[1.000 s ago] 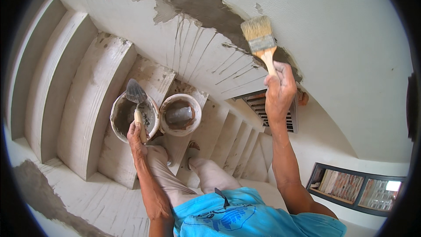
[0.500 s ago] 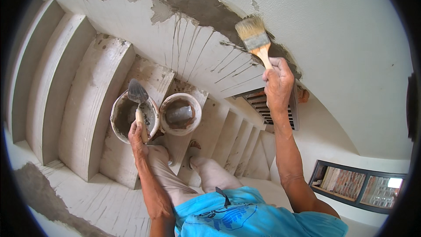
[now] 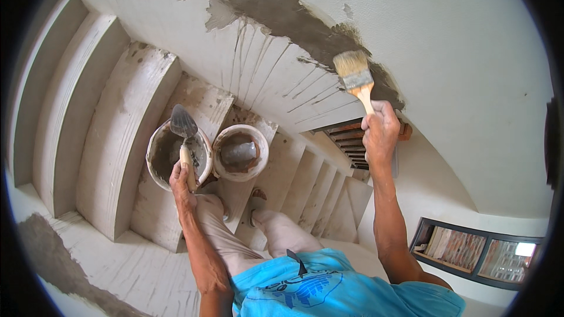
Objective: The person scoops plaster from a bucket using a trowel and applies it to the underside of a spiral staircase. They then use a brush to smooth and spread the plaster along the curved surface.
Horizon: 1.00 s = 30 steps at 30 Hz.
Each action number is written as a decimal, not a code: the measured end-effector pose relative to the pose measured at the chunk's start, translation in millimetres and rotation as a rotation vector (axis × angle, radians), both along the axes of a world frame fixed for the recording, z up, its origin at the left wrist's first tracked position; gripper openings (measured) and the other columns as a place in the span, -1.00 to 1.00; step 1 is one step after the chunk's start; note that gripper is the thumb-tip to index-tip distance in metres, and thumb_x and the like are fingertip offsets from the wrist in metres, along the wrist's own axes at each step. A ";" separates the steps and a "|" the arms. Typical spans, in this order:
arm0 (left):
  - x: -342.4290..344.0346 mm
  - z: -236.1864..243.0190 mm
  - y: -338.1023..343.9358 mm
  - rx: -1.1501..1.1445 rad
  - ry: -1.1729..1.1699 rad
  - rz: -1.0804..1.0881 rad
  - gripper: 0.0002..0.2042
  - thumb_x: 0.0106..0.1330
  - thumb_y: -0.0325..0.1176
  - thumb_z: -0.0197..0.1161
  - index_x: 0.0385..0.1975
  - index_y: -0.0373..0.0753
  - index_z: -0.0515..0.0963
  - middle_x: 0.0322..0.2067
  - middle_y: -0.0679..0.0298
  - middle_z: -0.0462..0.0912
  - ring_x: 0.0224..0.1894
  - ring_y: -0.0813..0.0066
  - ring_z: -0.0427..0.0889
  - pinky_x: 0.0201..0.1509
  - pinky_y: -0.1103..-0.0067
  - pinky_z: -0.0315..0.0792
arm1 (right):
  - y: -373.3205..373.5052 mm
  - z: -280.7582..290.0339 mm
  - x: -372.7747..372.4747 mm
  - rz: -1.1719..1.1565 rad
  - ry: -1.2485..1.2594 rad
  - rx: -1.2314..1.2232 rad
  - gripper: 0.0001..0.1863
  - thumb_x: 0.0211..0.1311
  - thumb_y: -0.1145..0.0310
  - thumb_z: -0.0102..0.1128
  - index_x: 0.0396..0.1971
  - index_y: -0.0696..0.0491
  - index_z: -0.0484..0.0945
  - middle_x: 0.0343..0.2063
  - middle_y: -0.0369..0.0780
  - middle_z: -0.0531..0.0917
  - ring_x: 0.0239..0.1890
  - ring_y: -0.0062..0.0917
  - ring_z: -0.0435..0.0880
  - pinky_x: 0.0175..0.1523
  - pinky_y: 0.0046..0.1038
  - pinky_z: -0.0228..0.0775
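My right hand [image 3: 380, 131] is closed round the wooden handle of a wide flat paintbrush [image 3: 354, 73] with pale bristles and a grey-smeared metal band. The bristles are at the lower end of a dark grey mortar band [image 3: 264, 3] on the white wall; I cannot tell whether they touch it. My left hand [image 3: 183, 182] grips a pointing trowel [image 3: 187, 161] by its wooden handle, its grey blade up over a bucket [image 3: 152, 167]. That bucket has wet grey mortar inside. Beside it stands a second bucket [image 3: 265, 164] with a grey cylindrical thing in it.
Broad concrete stairs [image 3: 120, 123] rise to the left, and narrower steps [image 3: 308, 188] lead down to the right. My feet stand by the buckets. A dark slatted railing [image 3: 346, 141] and a framed window [image 3: 452, 246] are on the right. Grey drips streak the wall.
My right hand and the paintbrush have moved down and slightly right along the mortar band. My left hand with the trowel has stayed nearly still.
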<state>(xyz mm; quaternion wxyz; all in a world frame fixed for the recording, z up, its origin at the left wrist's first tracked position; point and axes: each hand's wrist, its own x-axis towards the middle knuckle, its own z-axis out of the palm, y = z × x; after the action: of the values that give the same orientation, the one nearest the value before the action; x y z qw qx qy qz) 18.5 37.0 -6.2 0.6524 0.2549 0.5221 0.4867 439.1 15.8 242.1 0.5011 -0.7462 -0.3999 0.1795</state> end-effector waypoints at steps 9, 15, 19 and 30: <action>3.9 -2.5 0.5 -0.008 0.005 0.005 -0.60 0.34 -0.19 0.28 0.08 -0.27 0.50 -0.41 0.37 0.56 -0.51 0.63 0.52 -0.50 0.66 0.42 | 24.6 16.1 -21.3 0.068 -0.259 0.097 -0.78 0.17 0.57 -0.05 -0.24 0.25 0.54 -0.58 -0.29 0.55 -0.52 -0.69 0.43 -0.38 -0.57 0.28; 1.3 4.2 2.1 0.017 -0.011 0.022 -0.60 0.33 -0.18 0.30 0.07 -0.27 0.50 -0.41 0.37 0.56 -0.50 0.62 0.53 -0.49 0.66 0.43 | -16.1 -7.4 4.7 -0.007 -0.181 -0.016 -0.78 0.15 0.57 -0.06 -0.26 0.25 0.55 -0.59 -0.28 0.52 -0.52 -0.67 0.43 -0.35 -0.54 0.31; 0.6 0.4 1.6 -0.008 -0.018 0.009 -0.56 0.32 -0.13 0.30 0.07 -0.29 0.49 -0.40 0.35 0.57 -0.48 0.61 0.53 -0.44 0.65 0.43 | 6.7 6.9 -27.9 0.064 -0.218 0.055 -0.80 0.16 0.57 -0.02 -0.24 0.25 0.53 -0.56 -0.23 0.55 -0.52 -0.62 0.46 -0.36 -0.49 0.34; -1.7 1.9 3.9 0.020 -0.019 0.019 -0.55 0.31 -0.12 0.31 0.07 -0.29 0.48 -0.40 0.34 0.56 -0.47 0.60 0.53 -0.44 0.64 0.43 | -34.2 -21.7 1.3 -0.097 -0.303 0.076 -0.74 0.14 0.60 0.00 -0.17 0.23 0.55 -0.44 -0.15 0.66 -0.41 -0.55 0.60 -0.27 -0.46 0.44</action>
<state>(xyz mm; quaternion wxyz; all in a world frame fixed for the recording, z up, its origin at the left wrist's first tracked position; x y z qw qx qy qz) 16.8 40.9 -4.3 0.6500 0.2520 0.5134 0.5004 440.4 -18.4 220.4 0.4712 -0.7635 -0.4409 0.0254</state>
